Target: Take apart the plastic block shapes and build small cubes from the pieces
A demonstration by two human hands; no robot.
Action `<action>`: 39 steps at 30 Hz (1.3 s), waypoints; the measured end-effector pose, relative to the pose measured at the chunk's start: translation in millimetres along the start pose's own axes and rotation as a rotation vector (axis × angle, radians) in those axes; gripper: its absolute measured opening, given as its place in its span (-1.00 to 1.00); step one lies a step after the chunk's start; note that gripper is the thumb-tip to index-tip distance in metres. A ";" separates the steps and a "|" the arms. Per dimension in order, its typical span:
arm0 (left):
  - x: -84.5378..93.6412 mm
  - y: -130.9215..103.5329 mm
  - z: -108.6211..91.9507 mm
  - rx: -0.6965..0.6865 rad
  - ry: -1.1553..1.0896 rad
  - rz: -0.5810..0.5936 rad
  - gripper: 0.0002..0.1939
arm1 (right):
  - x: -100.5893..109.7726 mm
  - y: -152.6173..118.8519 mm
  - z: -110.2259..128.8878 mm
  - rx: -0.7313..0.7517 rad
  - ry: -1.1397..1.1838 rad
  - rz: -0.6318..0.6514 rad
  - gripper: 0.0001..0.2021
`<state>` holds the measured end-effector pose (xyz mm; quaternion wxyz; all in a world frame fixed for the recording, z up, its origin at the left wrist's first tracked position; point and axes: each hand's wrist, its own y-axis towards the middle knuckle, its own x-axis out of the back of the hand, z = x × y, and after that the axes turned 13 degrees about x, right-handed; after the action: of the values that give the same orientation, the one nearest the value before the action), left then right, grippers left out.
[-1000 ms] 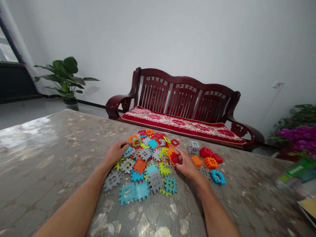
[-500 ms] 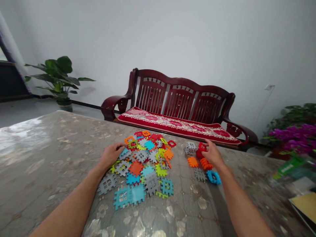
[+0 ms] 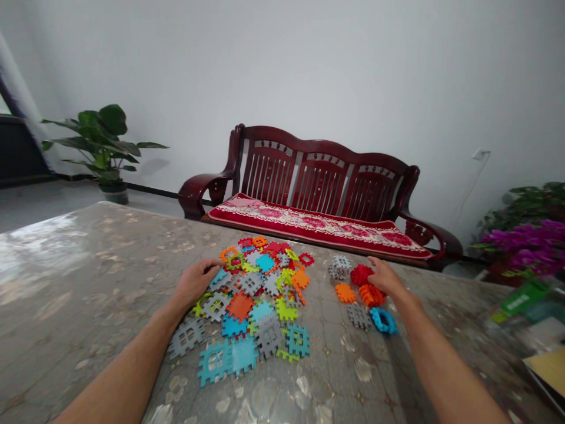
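Observation:
My left hand [image 3: 197,284] rests at the left edge of a spread pile of notched plastic building tiles, beside a blue-grey tile [image 3: 219,277]. Its fingers are loosely bent and a little apart, with nothing seen held. Close to a red stack of tiles [image 3: 361,274], my right hand [image 3: 387,278] has its fingers apart; whether it touches the stack is unclear. Around that stack are a grey stack [image 3: 339,267], an orange stack [image 3: 371,295], a single orange tile [image 3: 345,292], grey tiles [image 3: 359,316] and a blue stack [image 3: 384,321].
The patterned table [image 3: 110,282] carries everything. Turquoise tiles [image 3: 227,358] lie at the pile's near edge. On the right are a green package [image 3: 523,297] and a yellowish flat item [image 3: 549,368]. Beyond the table stand a wooden bench [image 3: 304,171] and a potted plant [image 3: 108,141].
The red tile by my right fingers, raised before, now sits with the red stack, and those fingers have drawn slightly right. My left hand stays at the pile. The view has shifted slightly.

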<state>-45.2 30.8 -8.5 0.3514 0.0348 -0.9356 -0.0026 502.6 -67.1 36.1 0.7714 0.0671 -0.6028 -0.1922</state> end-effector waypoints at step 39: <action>-1.6 -2.2 -2.7 -0.015 -0.009 -0.003 -0.60 | -86.0 18.8 177.8 0.319 -0.022 0.132 -0.80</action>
<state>-42.1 28.8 -7.5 0.3476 0.0337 -0.9370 -0.0105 319.6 5.5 11.6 0.7553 0.1469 -0.6372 -0.0436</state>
